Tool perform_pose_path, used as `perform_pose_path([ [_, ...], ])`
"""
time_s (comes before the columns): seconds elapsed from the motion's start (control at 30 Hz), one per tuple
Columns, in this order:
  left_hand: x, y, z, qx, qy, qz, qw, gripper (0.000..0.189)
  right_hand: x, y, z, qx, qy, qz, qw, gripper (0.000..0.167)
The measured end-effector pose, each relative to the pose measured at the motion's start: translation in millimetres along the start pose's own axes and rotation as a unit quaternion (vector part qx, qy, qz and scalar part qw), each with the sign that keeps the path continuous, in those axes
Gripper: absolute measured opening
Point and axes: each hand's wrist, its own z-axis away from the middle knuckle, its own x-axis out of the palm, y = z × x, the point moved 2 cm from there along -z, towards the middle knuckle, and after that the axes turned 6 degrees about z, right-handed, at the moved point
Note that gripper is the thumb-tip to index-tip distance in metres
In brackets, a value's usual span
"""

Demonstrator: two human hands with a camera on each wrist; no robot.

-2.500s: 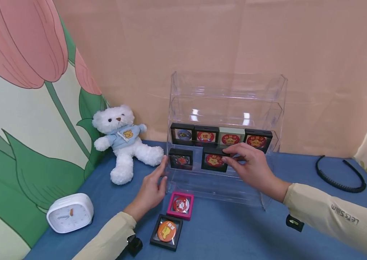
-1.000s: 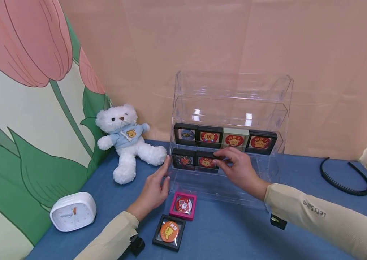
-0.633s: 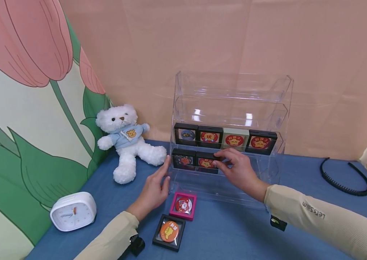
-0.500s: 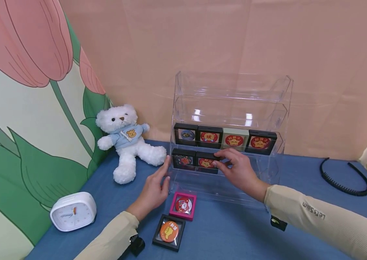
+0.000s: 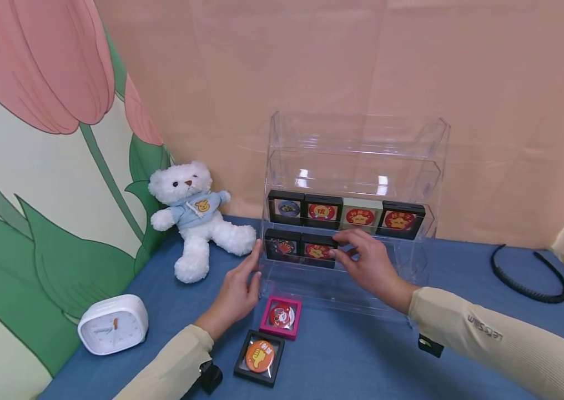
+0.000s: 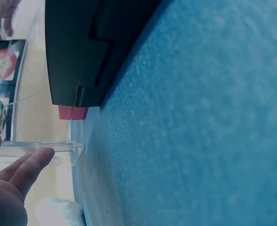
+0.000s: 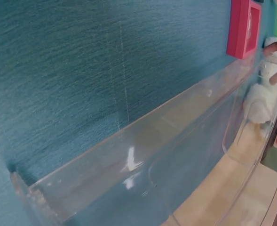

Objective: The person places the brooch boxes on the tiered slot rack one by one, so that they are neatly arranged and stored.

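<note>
A clear tiered display rack [image 5: 357,166] stands on the blue cloth. On its lower shelf, my right hand [image 5: 374,269] has thumb and index finger at the right edge of a black badge frame [image 5: 318,251] with a red-and-gold badge. That frame stands against another black frame [image 5: 282,245] on its left. My left hand [image 5: 234,294] touches the rack's left side with straight fingers; the left wrist view shows its fingertips on the clear panel [image 6: 63,147]. In front lie a pink badge frame [image 5: 282,316] and a black frame with an orange thumbs-up badge [image 5: 260,356].
On the shelf above stand several badge frames, one of them pale [image 5: 361,213]. A white teddy bear [image 5: 189,216] sits left of the rack, with a white alarm clock [image 5: 113,325] nearer. A black headband [image 5: 529,283] lies at the far right.
My right hand slid the black badge frame left until it met its neighbour. In the last half second the hand shifted slightly right along the frame's edge. My left hand stayed at the rack.
</note>
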Motion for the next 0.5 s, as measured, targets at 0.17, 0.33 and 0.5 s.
perform_pose_path([
  [0.17, 0.9, -0.1, -0.8, -0.001, -0.005, -0.001, 1.0000, 0.074, -5.8, 0.4, 1.2, -0.002, 0.007, 0.009, 0.9999, 0.030],
  [0.33, 0.4, 1.0, -0.7, -0.002, -0.005, 0.002, 1.0000, 0.074, -12.6, -6.9, 1.1, 0.003, 0.001, 0.020, 0.9998, 0.032],
  [0.5, -0.5, 1.5, -1.0, 0.000, -0.005, 0.004, 1.0000, 0.073, -18.3, -21.2, 2.9, -0.019, 0.005, 0.026, 0.9995, 0.032],
])
